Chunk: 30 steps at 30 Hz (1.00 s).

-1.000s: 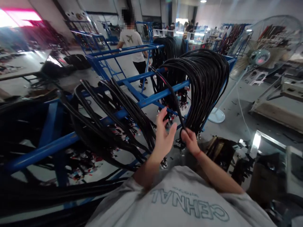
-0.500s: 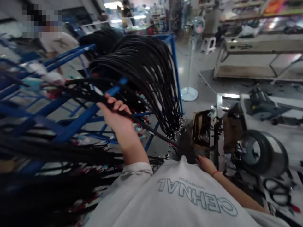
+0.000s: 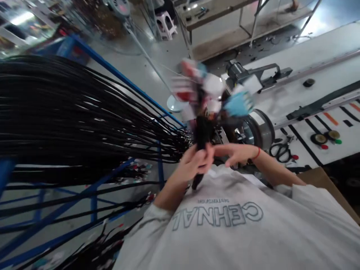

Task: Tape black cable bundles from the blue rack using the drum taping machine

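Observation:
A black-sheathed wire harness (image 3: pixel 203 131) stands out in front of my chest. Its far end fans into white, red and light-blue plug connectors (image 3: pixel 239 103), smeared by motion. My left hand (image 3: pixel 194 163) is closed round the black sheath, whose lower tip pokes out below the fingers. Beside it is my right hand (image 3: pixel 239 153), with a red cord on the wrist. Its thumb is apart from its stretched fingers, which reach to the harness next to my left hand; the fingertips are partly hidden there.
Left, many black harnesses (image 3: pixel 84 116) hang over a blue metal rack (image 3: pixel 112 73). On the right, a white workbench (image 3: pixel 298 101) carries a round tape machine (image 3: pixel 260 129), scissors (image 3: pixel 282 150) and tape strips. A fan stand (image 3: pixel 149 60) and white stool (image 3: pixel 165 25) are behind.
My view has swung right, toward the bench. My left hand has brought the harness from the rack to my chest, connectors now pointing away. My hands have come together from far apart.

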{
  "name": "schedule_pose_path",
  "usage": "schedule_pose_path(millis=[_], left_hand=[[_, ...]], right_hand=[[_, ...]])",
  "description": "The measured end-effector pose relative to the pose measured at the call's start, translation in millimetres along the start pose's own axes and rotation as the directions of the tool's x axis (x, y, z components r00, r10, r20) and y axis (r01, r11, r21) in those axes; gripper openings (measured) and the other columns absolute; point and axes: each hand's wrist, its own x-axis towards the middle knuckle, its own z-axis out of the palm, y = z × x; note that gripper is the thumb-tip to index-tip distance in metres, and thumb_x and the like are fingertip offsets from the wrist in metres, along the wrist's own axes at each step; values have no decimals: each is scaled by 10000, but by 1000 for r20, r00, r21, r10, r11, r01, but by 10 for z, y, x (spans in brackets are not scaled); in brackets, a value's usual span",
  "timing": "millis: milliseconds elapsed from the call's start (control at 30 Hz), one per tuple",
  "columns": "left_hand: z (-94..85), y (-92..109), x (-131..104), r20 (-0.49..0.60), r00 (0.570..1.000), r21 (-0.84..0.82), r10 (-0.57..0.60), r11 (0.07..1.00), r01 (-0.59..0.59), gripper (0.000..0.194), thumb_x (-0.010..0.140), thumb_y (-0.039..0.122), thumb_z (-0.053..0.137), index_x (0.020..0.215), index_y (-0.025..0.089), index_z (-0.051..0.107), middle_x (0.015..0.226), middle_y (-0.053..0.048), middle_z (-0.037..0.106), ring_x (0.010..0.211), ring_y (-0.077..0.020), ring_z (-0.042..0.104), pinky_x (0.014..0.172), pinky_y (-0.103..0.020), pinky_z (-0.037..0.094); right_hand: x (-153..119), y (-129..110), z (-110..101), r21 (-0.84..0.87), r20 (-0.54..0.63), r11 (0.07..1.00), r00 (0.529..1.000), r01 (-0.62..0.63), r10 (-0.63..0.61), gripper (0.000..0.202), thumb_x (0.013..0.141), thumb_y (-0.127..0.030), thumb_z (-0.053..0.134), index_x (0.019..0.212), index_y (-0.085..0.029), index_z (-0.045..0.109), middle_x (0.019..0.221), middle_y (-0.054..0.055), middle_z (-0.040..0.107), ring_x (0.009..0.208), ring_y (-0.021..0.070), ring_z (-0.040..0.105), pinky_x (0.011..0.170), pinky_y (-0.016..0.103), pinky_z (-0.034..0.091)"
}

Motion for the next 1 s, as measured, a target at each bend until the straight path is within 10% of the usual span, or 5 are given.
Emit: schedule_pose_path(millis=[200,367,500,667,1000], left_hand=[[191,-553,619,430,778,275,-457,887,369,522,794,642,691,927,142,626,598,4,555,465,-105,509,432,-220,399],[124,-854,724,642,222,502,-734,620,603,614,667,767,677,727,160,612,389,51,359,281,-82,277,302,-244,231],[245,-926,762,557,522,463,-646,763,451,578,791,785,543,743,210,503,450,95,278,314,-60,198,325,-204,201],[328,-880,976,360,901,818,-242,547,-180,327,962,517,523,922,193,536,647,21,498,554,-115,479,550,-223,391],[-161,-697,1179,518,659,680,-545,730,68,529,895,708,500,893,179,503,629,79,313,492,-60,253,437,-192,206]], right_hand=[[76,-532,-94,587,-321,595,833,549,-451,381,827,-539,704,693,-193,620,578,10,621,566,158,644,548,258,558],[-93,-923,-13,608,-400,-90,206,789,-893,281,1036,-369,430,798,-235,499,440,-125,461,263,13,347,403,99,425],[-390,-1015,-88,69,-885,504,286,861,-367,418,1009,-506,494,717,-250,339,419,-141,192,279,22,156,335,127,277],[-358,-492,-329,-120,-925,928,-379,353,25,495,886,-639,617,724,-252,354,505,-98,302,386,60,326,370,217,283],[-690,-257,-364,60,-937,767,-229,639,264,308,898,-475,644,796,-222,501,724,-41,535,581,62,527,543,196,469]])
